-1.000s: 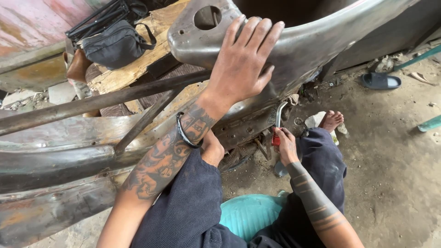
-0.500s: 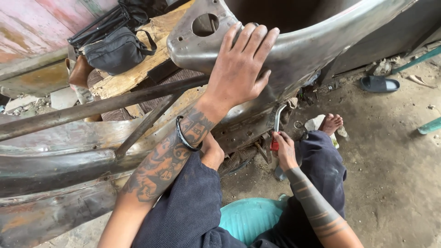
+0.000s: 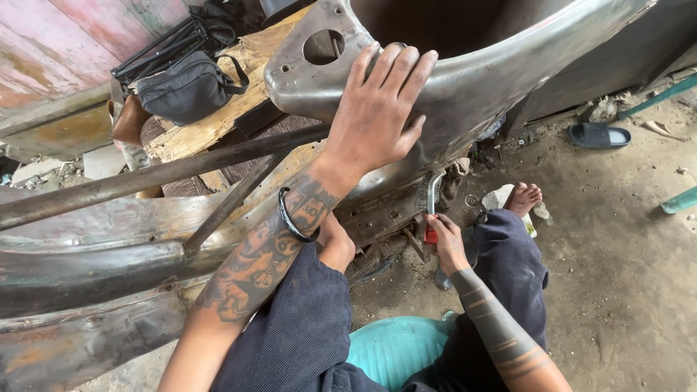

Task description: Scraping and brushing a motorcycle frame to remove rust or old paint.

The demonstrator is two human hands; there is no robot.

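Dirt floor (image 3: 624,290) workshop | your left hand (image 3: 377,116) lies flat and open on the metal panel (image 3: 494,65), steadying it | your right hand (image 3: 446,243) squeezes a wire brush (image 3: 432,199) just under that panel

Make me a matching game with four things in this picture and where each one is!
Things:
1. left hand
2. right hand
3. black bag
4. sandal

Places:
A. lying on the dirt floor at the far right
B. resting on the wooden plank at the top left
C. spread flat on the curved metal panel
D. down low, gripping a red-handled tool

Right pairs: 1-C, 2-D, 3-B, 4-A
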